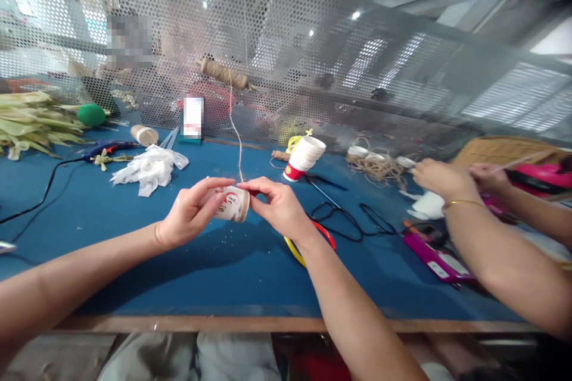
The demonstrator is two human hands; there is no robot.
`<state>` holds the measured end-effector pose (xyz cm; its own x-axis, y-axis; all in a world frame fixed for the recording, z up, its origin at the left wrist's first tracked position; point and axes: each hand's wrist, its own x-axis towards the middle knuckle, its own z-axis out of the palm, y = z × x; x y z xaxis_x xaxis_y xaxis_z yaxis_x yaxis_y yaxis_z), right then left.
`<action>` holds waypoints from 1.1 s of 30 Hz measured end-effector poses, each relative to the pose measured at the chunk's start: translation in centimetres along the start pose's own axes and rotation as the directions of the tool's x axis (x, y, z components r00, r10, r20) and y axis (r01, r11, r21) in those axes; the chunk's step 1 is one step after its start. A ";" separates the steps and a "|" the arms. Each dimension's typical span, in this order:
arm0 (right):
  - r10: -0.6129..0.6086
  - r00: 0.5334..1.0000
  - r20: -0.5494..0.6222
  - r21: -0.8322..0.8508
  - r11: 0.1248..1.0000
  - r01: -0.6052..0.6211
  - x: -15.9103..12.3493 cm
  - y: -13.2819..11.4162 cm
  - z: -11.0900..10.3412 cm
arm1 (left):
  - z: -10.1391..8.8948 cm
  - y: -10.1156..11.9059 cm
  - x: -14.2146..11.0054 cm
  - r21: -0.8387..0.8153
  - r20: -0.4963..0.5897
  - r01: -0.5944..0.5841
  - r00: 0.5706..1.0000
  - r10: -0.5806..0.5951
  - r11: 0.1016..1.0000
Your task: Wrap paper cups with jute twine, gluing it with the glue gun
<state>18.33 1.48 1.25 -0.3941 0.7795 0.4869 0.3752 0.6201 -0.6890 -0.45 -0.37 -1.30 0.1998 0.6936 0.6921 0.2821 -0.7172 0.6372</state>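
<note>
A printed white paper cup [231, 205] lies on its side in my left hand [190, 209], fingers on top and thumb along its wall. Tan twine is wound around the rim end of the cup. My right hand [277, 205] is closed at that end, thumb and forefinger pinching the twine against the rim. From there the twine [239, 149] runs up to a spool of twine [224, 73] hanging before the perforated metal screen. The exact fingertip contact is partly hidden.
Stacked paper cups [306, 156] stand behind my right hand. Scissors with red-yellow handles [295, 251] lie partly under my right forearm. Left are crumpled white fabric [149, 168], a glue gun [105, 150] and corn husks [33, 122]. A co-worker's hands [440, 180] work at right, near a purple box [438, 259].
</note>
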 end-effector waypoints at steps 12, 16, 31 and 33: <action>-0.186 0.980 -0.076 -0.225 0.960 0.165 0.2 0.4 -0.1 | 0.1 -0.2 0.6 -0.531 0.209 0.376 0.927 -0.312 0.759; -0.282 0.958 -0.060 -0.314 0.916 0.250 0.2 0.5 0.1 | 0.1 -0.2 1.2 -0.600 0.325 0.531 0.846 -0.424 0.599; -0.294 0.955 -0.030 -0.281 0.920 0.274 0.2 0.1 0.1 | 0.3 -0.3 0.8 -0.471 0.256 0.423 0.905 -0.339 0.774; -0.291 0.956 -0.030 -0.274 0.922 0.272 0.2 0.0 0.0 | 0.3 -0.4 0.8 -0.433 0.234 0.379 0.924 -0.304 0.818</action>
<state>18.25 1.62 1.31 -0.4612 0.5674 0.6822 0.4687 0.8086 -0.3557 -0.14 0.51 -1.15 0.3187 0.8742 0.3664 -0.1000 -0.3533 0.9301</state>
